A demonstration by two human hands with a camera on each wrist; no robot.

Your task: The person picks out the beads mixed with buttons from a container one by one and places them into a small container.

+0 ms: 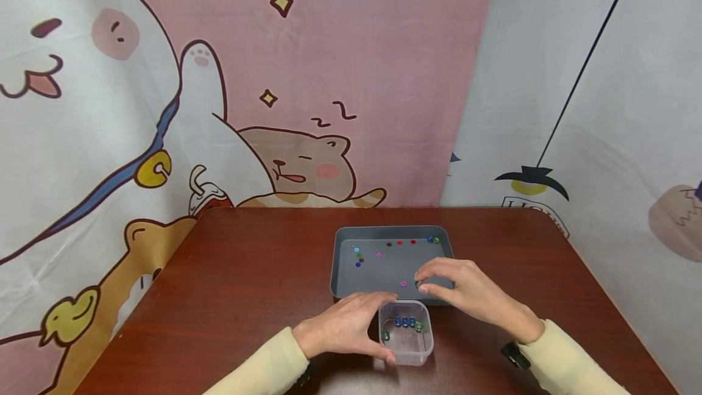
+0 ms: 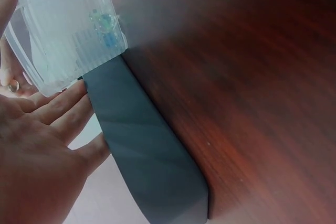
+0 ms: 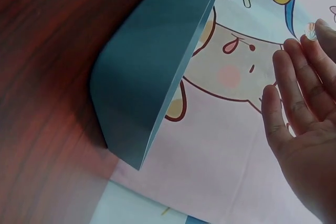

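My right hand (image 1: 473,292) is over the near right part of a grey tray (image 1: 378,282), pinching a clear glass marble (image 1: 418,284) between thumb and fingertips. In the right wrist view the marble (image 3: 311,31) shows at the fingertips, above the tray's rim. My left hand (image 1: 348,325) holds a clear plastic box (image 1: 412,357) at its left side, thumb at the front and fingers at the back. Inside the box lie several marbles (image 1: 405,322), blue and green. The box stands in front of the tray, close against it.
Small coloured rings and beads (image 1: 379,255) lie scattered in the tray. Two marbles, blue and green (image 1: 436,239), sit in its far right corner. Brown wooden table (image 1: 247,273) surrounds the tray, and a printed cloth (image 1: 406,78) hangs behind.
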